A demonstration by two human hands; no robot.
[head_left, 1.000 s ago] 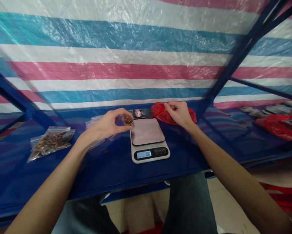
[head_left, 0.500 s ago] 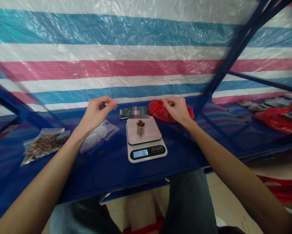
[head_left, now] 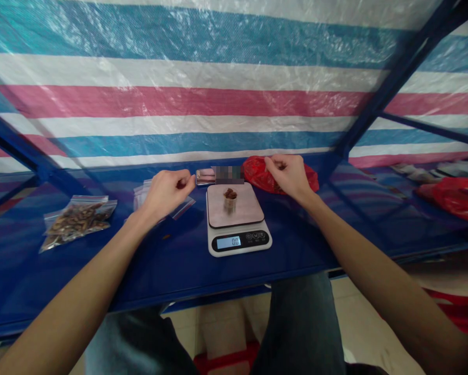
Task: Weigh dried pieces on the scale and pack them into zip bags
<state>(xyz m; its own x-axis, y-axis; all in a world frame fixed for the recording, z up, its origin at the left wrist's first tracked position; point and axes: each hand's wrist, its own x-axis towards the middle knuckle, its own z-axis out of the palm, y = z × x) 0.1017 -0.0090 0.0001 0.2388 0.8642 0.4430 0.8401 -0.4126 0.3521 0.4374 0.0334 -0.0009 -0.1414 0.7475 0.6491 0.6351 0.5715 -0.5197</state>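
Observation:
My left hand [head_left: 169, 191] is closed, its thumb and fingers curled together above the clear zip bags [head_left: 182, 207], left of the phone. Whatever may be in it is hidden. At the red plastic bag [head_left: 253, 174], my right hand [head_left: 290, 176] has thumb and forefinger pinched over the opening; I cannot make out what they hold. Between the hands is a white kitchen scale [head_left: 214, 216], its display reading 0.0. A small clear cup [head_left: 229, 203] on its plate is heaped with brown dried pieces [head_left: 229, 193].
Filled zip bags of brown dried pieces [head_left: 77, 221] lie at the left. Behind the scale is a phone [head_left: 204, 176], partly blurred out. A loose brown bit [head_left: 166, 237] lies on the blue table [head_left: 179, 276]. Blue metal posts [head_left: 390, 83] stand at both sides, another red bag [head_left: 460, 198] far right.
My left hand has come down and a little inward, and its fingers have curled closer. The right hand stays pinched at the red bag. The view has shifted slightly.

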